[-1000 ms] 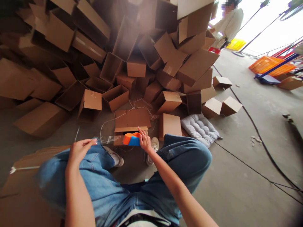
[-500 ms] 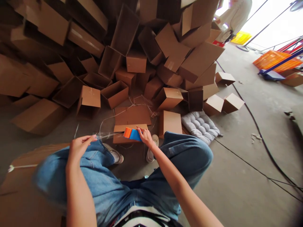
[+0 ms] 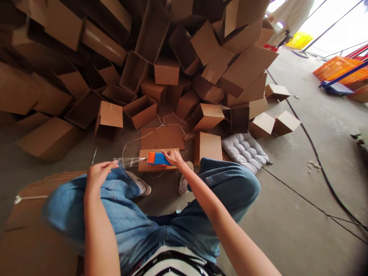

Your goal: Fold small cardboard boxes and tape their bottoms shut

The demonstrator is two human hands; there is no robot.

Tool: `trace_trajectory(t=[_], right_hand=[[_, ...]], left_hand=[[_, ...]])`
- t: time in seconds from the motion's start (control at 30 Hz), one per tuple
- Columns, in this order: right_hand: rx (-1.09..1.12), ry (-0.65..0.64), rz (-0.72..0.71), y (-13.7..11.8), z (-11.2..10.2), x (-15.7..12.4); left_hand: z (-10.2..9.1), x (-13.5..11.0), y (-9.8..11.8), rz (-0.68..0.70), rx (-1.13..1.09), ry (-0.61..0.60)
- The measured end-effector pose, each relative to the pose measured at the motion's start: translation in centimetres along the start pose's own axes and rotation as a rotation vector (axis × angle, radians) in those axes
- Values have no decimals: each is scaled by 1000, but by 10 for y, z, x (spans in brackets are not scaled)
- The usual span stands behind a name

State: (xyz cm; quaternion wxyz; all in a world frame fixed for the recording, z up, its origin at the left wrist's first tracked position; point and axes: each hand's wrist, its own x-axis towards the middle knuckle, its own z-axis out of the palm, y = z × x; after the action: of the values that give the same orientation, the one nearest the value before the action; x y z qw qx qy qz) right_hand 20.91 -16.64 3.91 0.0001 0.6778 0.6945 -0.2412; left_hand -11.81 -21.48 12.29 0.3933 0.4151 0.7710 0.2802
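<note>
My right hand (image 3: 173, 157) is closed around an orange and blue tape dispenser (image 3: 158, 158). From the dispenser a strip of clear tape (image 3: 130, 161) stretches left to my left hand (image 3: 100, 170), whose fingers pinch its free end. Below the dispenser, between my feet, lies a cardboard box (image 3: 143, 165) with its brown top face showing. A cardboard flap or sheet (image 3: 161, 138) lies flat just beyond it. My fingertips on the dispenser are partly hidden.
A heap of open cardboard boxes (image 3: 140, 111) fills the area ahead. To the right lie a grey tufted cushion (image 3: 245, 151) and dark cables (image 3: 319, 161). Flattened cardboard (image 3: 37, 230) is at my left. Orange crates (image 3: 339, 71) and a person (image 3: 293, 17) are farther off.
The dispenser has tipped level and shifted slightly left, above the box. The tape strip between my hands now looks broader and flatter. My left hand has barely moved.
</note>
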Motion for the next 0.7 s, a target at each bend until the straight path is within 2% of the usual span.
trace_trajectory(t=[0.13, 0.37, 0.53, 0.7], right_hand=[[19, -17, 6, 2, -6, 15], [211, -95, 26, 19, -13, 42], [358, -43, 54, 26, -10, 60], [415, -8, 95, 28, -7, 64]], left_hand=[[6, 10, -7, -8, -71, 24], [11, 16, -12, -3, -149, 39], [16, 23, -16, 18, -157, 53], [21, 29, -24, 70, -170, 63]])
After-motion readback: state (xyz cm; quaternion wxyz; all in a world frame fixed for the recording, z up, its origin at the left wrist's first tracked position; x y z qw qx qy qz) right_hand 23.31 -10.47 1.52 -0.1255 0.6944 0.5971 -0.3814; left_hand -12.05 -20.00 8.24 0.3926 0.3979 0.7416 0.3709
